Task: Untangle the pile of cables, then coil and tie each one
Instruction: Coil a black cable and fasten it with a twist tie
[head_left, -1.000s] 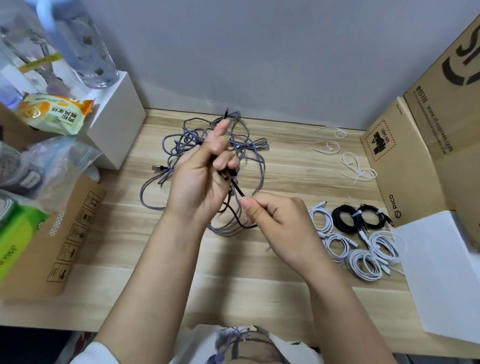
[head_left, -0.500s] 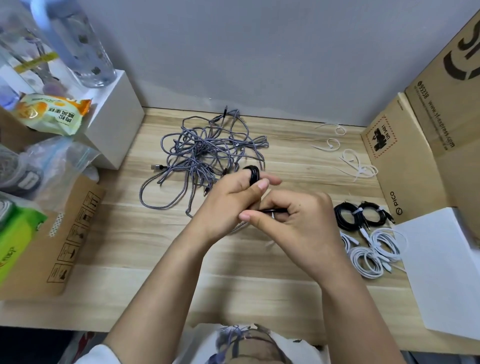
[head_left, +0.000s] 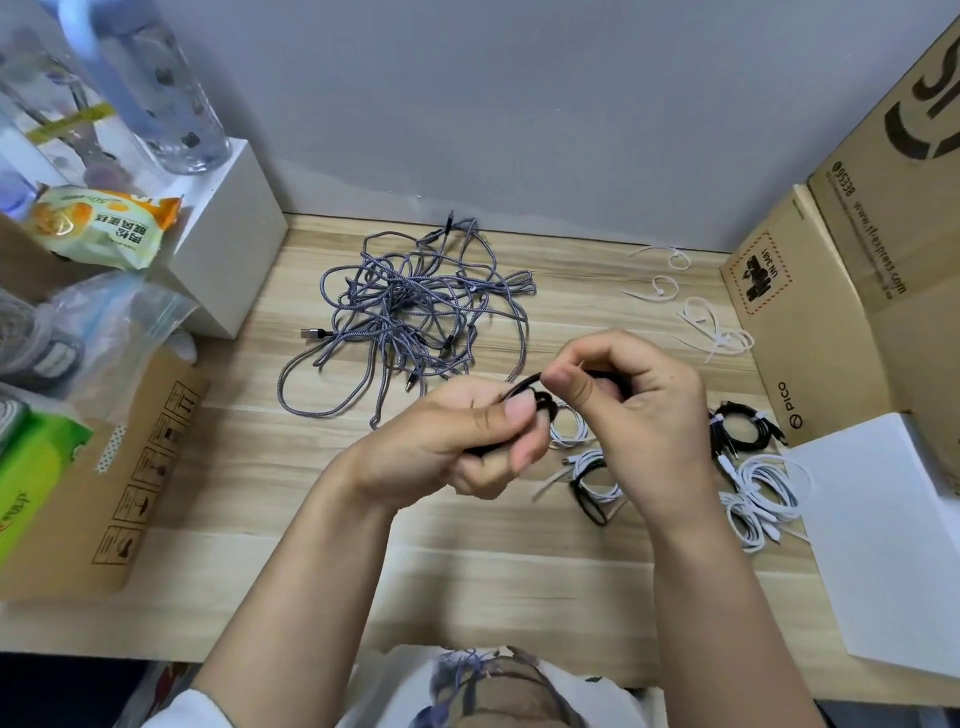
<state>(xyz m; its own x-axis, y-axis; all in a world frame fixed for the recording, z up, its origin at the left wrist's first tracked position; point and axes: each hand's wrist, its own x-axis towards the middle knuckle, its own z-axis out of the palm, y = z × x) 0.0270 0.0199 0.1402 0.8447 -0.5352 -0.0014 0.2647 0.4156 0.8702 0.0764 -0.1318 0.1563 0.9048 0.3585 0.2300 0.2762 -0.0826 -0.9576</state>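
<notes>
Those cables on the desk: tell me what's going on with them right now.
A person is winding a black cable between both hands above the wooden desk: the left hand grips the coiled part, the right hand pinches the loose end. Behind them, a tangle of grey braided cables is not yet sorted. To the right lie coiled white cables and tied black coils, with spare white zip ties farther back.
</notes>
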